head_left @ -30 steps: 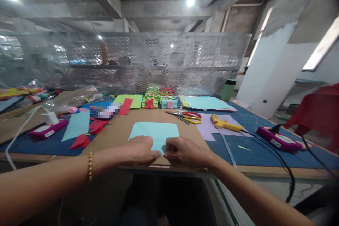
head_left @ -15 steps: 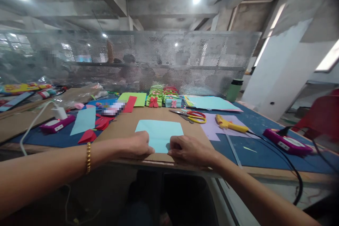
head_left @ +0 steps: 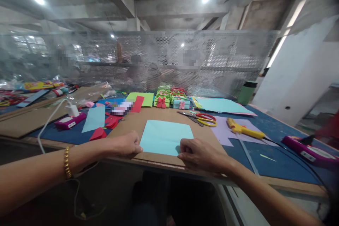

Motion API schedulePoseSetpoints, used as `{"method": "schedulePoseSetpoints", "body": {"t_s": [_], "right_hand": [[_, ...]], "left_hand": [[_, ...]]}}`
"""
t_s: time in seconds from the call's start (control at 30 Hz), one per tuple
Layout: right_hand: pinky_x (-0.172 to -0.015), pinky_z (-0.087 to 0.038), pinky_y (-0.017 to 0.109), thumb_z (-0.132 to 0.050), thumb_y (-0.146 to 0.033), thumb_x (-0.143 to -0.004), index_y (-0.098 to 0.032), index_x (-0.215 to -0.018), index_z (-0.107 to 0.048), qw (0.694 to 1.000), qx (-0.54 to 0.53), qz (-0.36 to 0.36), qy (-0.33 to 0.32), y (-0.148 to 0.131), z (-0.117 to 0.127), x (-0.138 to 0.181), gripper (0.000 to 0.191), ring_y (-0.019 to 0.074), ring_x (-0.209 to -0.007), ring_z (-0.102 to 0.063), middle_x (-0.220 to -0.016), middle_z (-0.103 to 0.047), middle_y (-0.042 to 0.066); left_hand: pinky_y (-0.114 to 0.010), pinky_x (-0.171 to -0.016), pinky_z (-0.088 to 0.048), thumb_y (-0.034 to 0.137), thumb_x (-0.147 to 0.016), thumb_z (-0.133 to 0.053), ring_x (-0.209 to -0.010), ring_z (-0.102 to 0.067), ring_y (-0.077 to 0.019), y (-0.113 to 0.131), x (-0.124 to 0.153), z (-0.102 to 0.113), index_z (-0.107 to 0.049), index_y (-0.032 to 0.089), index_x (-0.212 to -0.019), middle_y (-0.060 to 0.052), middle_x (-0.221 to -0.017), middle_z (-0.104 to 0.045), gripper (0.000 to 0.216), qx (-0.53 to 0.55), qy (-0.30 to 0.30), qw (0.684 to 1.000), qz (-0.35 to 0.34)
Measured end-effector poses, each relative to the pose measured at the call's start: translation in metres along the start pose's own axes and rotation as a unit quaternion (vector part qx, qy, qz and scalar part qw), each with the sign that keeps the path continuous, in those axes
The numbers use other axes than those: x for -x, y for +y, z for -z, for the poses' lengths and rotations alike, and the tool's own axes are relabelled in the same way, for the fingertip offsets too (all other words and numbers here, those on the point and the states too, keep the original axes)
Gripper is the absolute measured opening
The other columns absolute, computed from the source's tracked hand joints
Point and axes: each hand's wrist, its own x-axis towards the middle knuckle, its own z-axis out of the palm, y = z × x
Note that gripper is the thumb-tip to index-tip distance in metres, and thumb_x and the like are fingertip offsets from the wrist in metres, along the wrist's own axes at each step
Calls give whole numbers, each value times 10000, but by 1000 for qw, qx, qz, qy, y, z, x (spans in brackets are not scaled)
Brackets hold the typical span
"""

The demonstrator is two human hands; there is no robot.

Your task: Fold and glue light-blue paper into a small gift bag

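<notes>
A light blue sheet of paper (head_left: 165,135) lies on a brown cardboard sheet (head_left: 201,131) at the table's front. My left hand (head_left: 128,143) is closed, its thumb tip against the paper's lower left corner. At the lower right corner, my right hand (head_left: 200,152) is closed with curled fingers over the edge. How much paper lies between the fingers is hidden. Beyond the paper sit scissors (head_left: 203,119) with red and yellow handles. Farther back stand small paper bags, one green with a red bow (head_left: 161,102) and one blue with a pink bow (head_left: 181,104).
A yellow glue gun (head_left: 246,130) rests on purple paper (head_left: 222,136) at the right, its cord running past a purple power strip (head_left: 308,152). Red paper pieces (head_left: 111,122) and another power strip (head_left: 69,121) lie left. A green bottle (head_left: 247,93) stands behind a paper stack (head_left: 222,106).
My left hand has slid left along the paper's front edge, uncovering the lower left part. My right hand stays at the right corner. The whole view has shifted slightly.
</notes>
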Motion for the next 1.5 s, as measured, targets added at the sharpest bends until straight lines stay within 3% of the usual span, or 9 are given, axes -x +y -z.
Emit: {"method": "schedulePoseSetpoints", "body": {"t_s": [0.1,0.2,0.27,0.43,0.73,0.9,1.03,1.2,1.5], "right_hand": [[-551,-266,253,-601,-366,-870,-204,-808,-620,1000,5,-1,3,3,-2,-1,174,122,-640,-489,-719,-633,-9],[-548,-266,251,-601,-371,-871,-209,-823,-622,1000,1,-2,2,6,-4,-1,170,122,-644,-491,-727,-637,-13],[-547,-265,250,-598,-388,-878,-208,-827,-620,1000,-2,5,3,7,-5,-1,188,120,-640,-485,-726,-634,-13],[-559,-264,247,-601,-373,-881,-200,-839,-629,1000,-7,25,17,5,-5,2,180,112,-636,-480,-717,-629,-14],[-560,-254,239,-631,-368,-856,-202,-835,-647,1000,-16,5,17,0,-3,7,168,112,-642,-496,-718,-635,-16],[-559,-251,235,-628,-360,-855,-202,-840,-644,1000,-10,7,15,1,-4,5,160,110,-655,-501,-733,-637,-17],[-558,-250,238,-626,-352,-857,-202,-841,-640,1000,-11,13,11,2,-2,4,152,113,-652,-496,-745,-642,-12],[-565,-250,244,-606,-356,-879,-204,-859,-636,1000,11,16,11,-1,-2,4,155,118,-643,-475,-735,-631,-5],[-565,-261,244,-607,-369,-863,-214,-824,-624,999,27,-18,13,12,3,9,160,120,-636,-488,-715,-622,-15]], "left_hand": [[-279,-518,-262,317,-743,-548,-551,-436,-147,-4,11,6,-438,198,-553,25,-559,-413,250,-38,22,999,17],[-342,-682,-393,247,-870,-465,-780,-585,-245,6,22,-1,-604,162,-809,-72,-796,-612,174,-121,151,981,12],[-430,-840,-435,261,-949,-441,-964,-620,-301,19,25,-17,-639,123,-1009,-151,-1015,-666,248,-230,295,924,-81],[-475,-1132,-348,541,-901,-600,-1366,-455,-319,45,12,-79,-500,96,-1365,-186,-1429,-539,651,-226,364,845,-319],[-470,-1077,-445,512,-930,-553,-1347,-488,-337,-17,13,-114,-438,51,-1438,-236,-1452,-504,695,-229,471,810,-265],[-540,-1121,-364,574,-916,-542,-1284,-541,-380,-25,28,-112,-586,34,-1307,-251,-1353,-591,668,-279,490,800,-203],[-588,-1123,-339,610,-912,-524,-1351,-453,-431,15,36,-93,-610,25,-1273,-276,-1392,-546,693,-261,514,799,-171],[-548,-1125,-379,765,-818,-513,-1411,-391,-375,71,8,-93,-488,73,-1408,-237,-1500,-441,909,-200,426,835,-283],[-578,-1138,-361,654,-659,-783,-1424,-345,-401,67,-7,-107,-407,125,-1474,-267,-1510,-403,1041,-173,319,893,-265]]}}
